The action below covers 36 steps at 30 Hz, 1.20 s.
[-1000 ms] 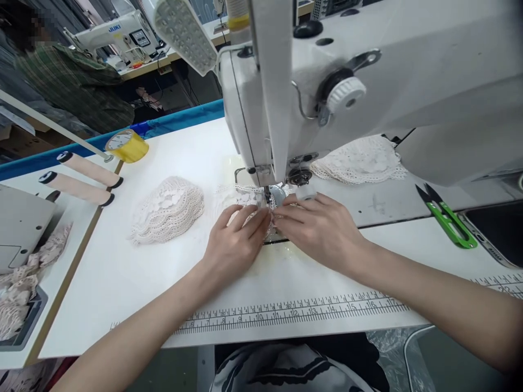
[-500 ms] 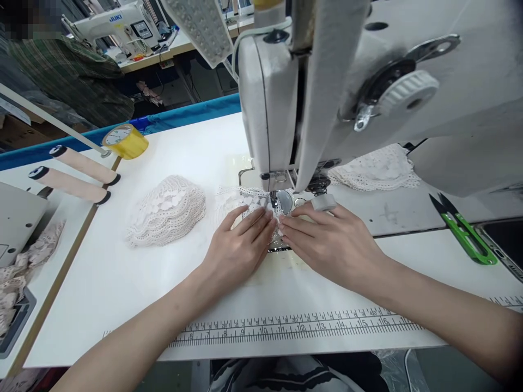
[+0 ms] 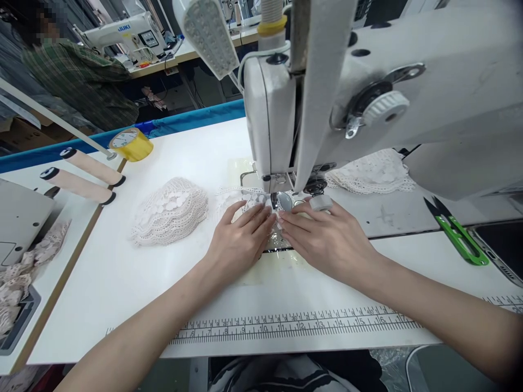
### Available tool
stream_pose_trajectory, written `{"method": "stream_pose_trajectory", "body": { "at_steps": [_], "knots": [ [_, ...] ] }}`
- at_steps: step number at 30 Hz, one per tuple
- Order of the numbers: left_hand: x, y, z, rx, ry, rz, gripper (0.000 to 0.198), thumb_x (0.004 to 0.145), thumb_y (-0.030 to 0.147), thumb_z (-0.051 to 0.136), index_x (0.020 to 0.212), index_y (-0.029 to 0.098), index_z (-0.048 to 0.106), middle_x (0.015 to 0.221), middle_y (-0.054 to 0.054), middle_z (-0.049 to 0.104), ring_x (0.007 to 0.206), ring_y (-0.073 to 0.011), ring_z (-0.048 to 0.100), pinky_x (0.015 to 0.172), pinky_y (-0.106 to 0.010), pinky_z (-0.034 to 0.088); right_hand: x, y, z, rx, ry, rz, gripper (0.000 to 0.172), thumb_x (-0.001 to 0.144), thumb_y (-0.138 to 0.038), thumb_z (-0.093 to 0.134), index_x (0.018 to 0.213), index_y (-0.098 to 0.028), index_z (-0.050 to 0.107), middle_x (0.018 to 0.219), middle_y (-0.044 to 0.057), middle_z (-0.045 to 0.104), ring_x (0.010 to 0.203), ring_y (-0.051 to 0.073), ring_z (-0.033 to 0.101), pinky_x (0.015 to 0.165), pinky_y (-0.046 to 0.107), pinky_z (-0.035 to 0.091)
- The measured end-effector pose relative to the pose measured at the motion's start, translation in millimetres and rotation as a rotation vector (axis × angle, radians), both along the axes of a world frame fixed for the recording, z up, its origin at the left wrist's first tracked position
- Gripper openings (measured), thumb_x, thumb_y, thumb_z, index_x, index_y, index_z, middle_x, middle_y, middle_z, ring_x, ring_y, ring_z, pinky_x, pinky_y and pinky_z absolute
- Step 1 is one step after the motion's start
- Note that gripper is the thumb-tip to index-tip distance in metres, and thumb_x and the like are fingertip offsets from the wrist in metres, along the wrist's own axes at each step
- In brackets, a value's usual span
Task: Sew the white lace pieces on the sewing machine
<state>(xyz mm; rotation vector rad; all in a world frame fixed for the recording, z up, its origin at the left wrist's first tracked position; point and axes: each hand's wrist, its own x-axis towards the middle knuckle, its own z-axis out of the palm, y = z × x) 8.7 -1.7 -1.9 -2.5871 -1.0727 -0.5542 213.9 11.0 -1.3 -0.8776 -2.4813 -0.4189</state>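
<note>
A piece of white lace (image 3: 229,199) lies under the presser foot (image 3: 274,201) of a sewing machine (image 3: 272,114). My left hand (image 3: 242,235) rests on this lace left of the needle, open, its fingers stretched out and slightly spread. From the right, my right hand (image 3: 329,239) reaches in with fingers extended flat, open, their tips at the lace edge beside the presser foot. The two hands' fingertips nearly meet in front of the needle. Part of the lace is hidden beneath the fingers. A stack of lace pieces (image 3: 171,212) sits to the left.
More lace (image 3: 371,173) lies behind the machine head. Green thread snips (image 3: 460,237) and a phone (image 3: 500,242) are at right. Thread cones (image 3: 77,186) and yellow tape (image 3: 131,145) stand at left. A printed ruler (image 3: 286,325) runs along the front edge. A person (image 3: 77,81) sits beyond.
The camera view has shifted slightly. My left fingers are spread a little wider on the lace; my right hand stays nearly in place by the presser foot.
</note>
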Motion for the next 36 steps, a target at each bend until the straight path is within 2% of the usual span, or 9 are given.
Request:
{"method": "stream_pose_trajectory", "body": {
  "at_steps": [5, 10, 15, 23, 31, 36],
  "knots": [
    [-0.2, 1.5, 1.4, -0.001, 0.010, 0.025, 0.027, 0.095, 0.017, 0.049, 0.117, 0.016, 0.065, 0.118, -0.008, 0.069, 0.116, -0.0217, 0.062, 0.106, -0.045, 0.039, 0.1, 0.5, -0.5, -0.017, -0.003, -0.015, 0.018, 0.093, -0.016, 0.055, 0.099, -0.015, 0.072, 0.104, 0.003, 0.074, 0.088, 0.018, 0.064, 0.087, 0.037, 0.040],
    [0.2, -7.4, 3.1, 0.012, 0.004, 0.002, 0.026, 0.094, 0.017, 0.052, 0.116, 0.017, 0.065, 0.116, -0.006, 0.070, 0.115, -0.0217, 0.063, 0.103, -0.044, 0.040, 1.9, -1.1, 1.6, -0.019, -0.014, -0.002, 0.018, 0.094, -0.017, 0.055, 0.095, -0.017, 0.072, 0.108, 0.003, 0.073, 0.092, 0.019, 0.064, 0.093, 0.041, 0.040],
    [0.2, -9.4, 2.2, 0.001, -0.027, 0.006, 0.025, 0.094, 0.017, 0.053, 0.115, 0.017, 0.066, 0.114, -0.006, 0.071, 0.110, -0.0204, 0.065, 0.107, -0.046, 0.037, 1.8, 0.2, 1.4, -0.020, -0.001, -0.004, 0.019, 0.095, -0.018, 0.053, 0.097, -0.016, 0.072, 0.106, 0.004, 0.073, 0.092, 0.020, 0.064, 0.097, 0.042, 0.038],
    [1.4, -1.4, 2.3, 0.012, -0.044, 0.022, 0.023, 0.095, 0.017, 0.051, 0.112, 0.017, 0.067, 0.112, -0.005, 0.072, 0.108, -0.0204, 0.067, 0.108, -0.049, 0.035, 0.0, 4.3, 0.8, -0.016, -0.054, -0.047, 0.024, 0.098, -0.021, 0.046, 0.098, -0.021, 0.070, 0.096, 0.003, 0.075, 0.090, 0.022, 0.065, 0.094, 0.042, 0.040],
    [3.3, -8.6, 2.4, 0.015, -0.032, 0.039, 0.024, 0.095, 0.019, 0.052, 0.114, 0.015, 0.066, 0.115, -0.007, 0.071, 0.108, -0.0205, 0.066, 0.108, -0.047, 0.034, -0.6, 4.0, 1.6, -0.015, -0.064, -0.047, 0.024, 0.097, -0.020, 0.047, 0.101, -0.018, 0.070, 0.100, 0.004, 0.074, 0.090, 0.022, 0.065, 0.097, 0.043, 0.040],
    [2.8, -6.8, 1.3, -0.014, -0.058, 0.045, 0.027, 0.094, 0.019, 0.052, 0.117, 0.018, 0.066, 0.115, -0.007, 0.071, 0.109, -0.0221, 0.066, 0.109, -0.049, 0.033, -0.8, 5.8, -0.4, -0.022, -0.051, -0.061, 0.024, 0.097, -0.022, 0.047, 0.103, -0.019, 0.070, 0.095, 0.004, 0.075, 0.087, 0.022, 0.065, 0.095, 0.044, 0.039]
  ]
}}
